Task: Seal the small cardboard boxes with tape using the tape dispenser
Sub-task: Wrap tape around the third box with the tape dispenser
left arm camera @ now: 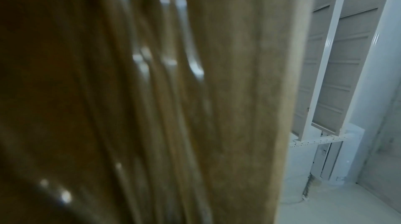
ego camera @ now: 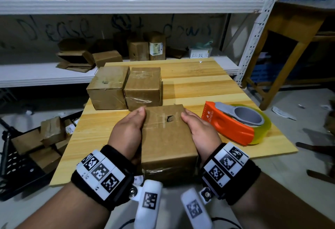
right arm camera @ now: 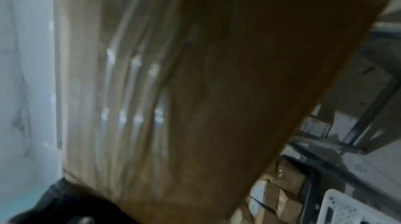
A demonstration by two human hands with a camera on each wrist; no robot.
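Observation:
A small brown cardboard box [ego camera: 167, 138] with a hole in its top and clear tape on its near face is held above the front of the wooden table [ego camera: 199, 83]. My left hand [ego camera: 126, 130] grips its left side and my right hand [ego camera: 201, 130] grips its right side; the fingers go under the box and are hidden. Both wrist views are filled by the blurred taped box side [left arm camera: 173, 90] [right arm camera: 195, 90]. The orange tape dispenser [ego camera: 235, 121] with a clear yellowish roll lies on the table just right of my right hand.
Two taped boxes [ego camera: 107, 88] [ego camera: 143, 87] stand side by side on the table behind the held box. Shelves [ego camera: 126, 3] with more boxes run along the back. A black crate [ego camera: 27, 156] of boxes sits on the floor at left, a wooden table [ego camera: 290, 34] at right.

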